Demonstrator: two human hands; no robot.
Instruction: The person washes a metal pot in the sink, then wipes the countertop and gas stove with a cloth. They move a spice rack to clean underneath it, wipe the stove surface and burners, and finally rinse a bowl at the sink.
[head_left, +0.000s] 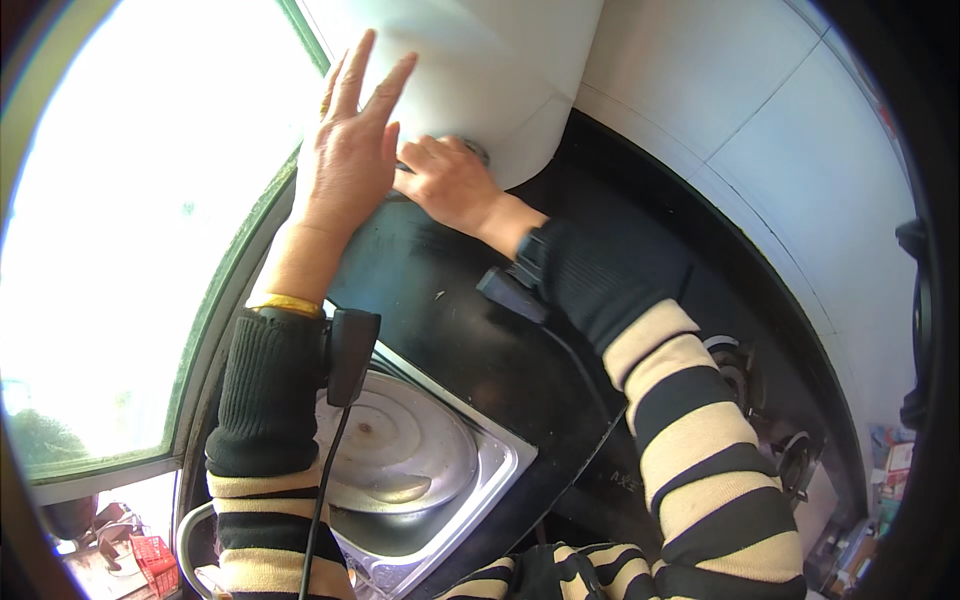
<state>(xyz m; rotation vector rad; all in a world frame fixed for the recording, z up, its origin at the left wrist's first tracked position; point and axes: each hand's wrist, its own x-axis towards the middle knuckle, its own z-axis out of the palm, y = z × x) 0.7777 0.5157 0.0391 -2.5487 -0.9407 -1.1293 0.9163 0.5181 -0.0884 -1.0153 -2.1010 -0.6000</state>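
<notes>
A large white rounded appliance or container (495, 82) stands at the far end of a glossy black countertop (465, 360); its exact kind is unclear. My left hand (345, 150) is raised in front of its left side, palm away from me and fingers spread, with nothing visible in it. Whether it touches the white surface cannot be told. Lower and to the right, my right hand (454, 184) has its fingers curled at the container's lower front, beside a round greyish fitting (476, 152). The fingers hide part of that fitting and whatever may be between them.
A stainless steel sink (495, 465) lies below my left forearm, with a round metal lid or basin (405, 442) in it. Stove burners (795, 465) are at the right. A bright window (150, 225) borders the left, white wall tiles (795, 157) the right.
</notes>
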